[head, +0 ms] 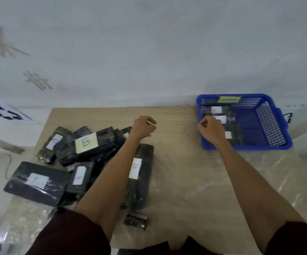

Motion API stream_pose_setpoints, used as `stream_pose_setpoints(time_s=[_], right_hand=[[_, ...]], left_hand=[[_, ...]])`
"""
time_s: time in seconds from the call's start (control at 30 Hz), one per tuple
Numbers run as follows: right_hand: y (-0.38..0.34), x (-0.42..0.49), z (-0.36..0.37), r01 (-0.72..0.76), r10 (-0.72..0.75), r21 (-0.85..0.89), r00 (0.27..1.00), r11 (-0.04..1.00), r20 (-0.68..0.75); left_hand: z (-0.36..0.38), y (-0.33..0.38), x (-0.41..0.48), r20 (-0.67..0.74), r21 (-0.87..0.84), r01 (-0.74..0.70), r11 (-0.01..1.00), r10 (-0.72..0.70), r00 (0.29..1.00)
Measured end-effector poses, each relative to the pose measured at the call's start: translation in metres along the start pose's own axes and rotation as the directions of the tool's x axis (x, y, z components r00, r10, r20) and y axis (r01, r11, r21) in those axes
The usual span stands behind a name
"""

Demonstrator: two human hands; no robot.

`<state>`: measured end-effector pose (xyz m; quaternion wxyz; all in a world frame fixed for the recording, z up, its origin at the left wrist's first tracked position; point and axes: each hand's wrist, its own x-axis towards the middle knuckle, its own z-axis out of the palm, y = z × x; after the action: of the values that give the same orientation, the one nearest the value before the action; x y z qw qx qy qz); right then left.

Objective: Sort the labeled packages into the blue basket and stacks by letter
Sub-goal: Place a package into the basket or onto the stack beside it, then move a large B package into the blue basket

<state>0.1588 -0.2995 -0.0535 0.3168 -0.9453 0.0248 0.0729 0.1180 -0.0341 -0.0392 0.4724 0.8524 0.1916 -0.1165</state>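
Head view: my right hand (210, 130) is over the near-left corner of the basket (244, 147). Its fingers are curled down onto the basket packs (236, 137); I can't tell if they're pinching the top one or just clear of it. My left hand (144, 128) hovers over the bare table (182, 162), fingers curled. There's a pale sliver at the tips and I can't tell if that's something held.

The basket sits far right, with packs lying along its left side. The unsorted pile (103, 144) is on the left: the B pack (86, 142) on top, a long pack (139, 173) partly under my left forearm, and a small pack (136, 220) near me. I see no letter stacks laid out yet.

My read is that this is the drop-off into the basket. Next I need the right hand clear, then a pick from the pile. B is legible and on top, so it's the easy grab for the left. Most other labels blur from here, so I'd check each one before routing it.
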Motion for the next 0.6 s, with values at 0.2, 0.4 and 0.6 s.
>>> stream_pose_setpoints(time_s=[0.2,0.4,0.6], right_hand=[[-0.083,-0.028,0.066,-0.027,0.024,0.053,0.998,0.998,0.056],[-0.13,-0.06,0.123,-0.221,0.219,-0.069,0.782,0.973,0.584],[-0.119,-0.079,0.149,-0.282,0.22,0.033,0.811,0.959,0.543]], left_hand=[[-0.099,-0.068,-0.013,-0.019,0.069,-0.026,0.997,0.027,0.999],[-0.139,-0.123,-0.016,0.195,0.019,0.163,0.986,-0.164,0.967],[-0.119,-0.135,-0.027,0.498,0.062,0.181,0.982,-0.188,0.846]])
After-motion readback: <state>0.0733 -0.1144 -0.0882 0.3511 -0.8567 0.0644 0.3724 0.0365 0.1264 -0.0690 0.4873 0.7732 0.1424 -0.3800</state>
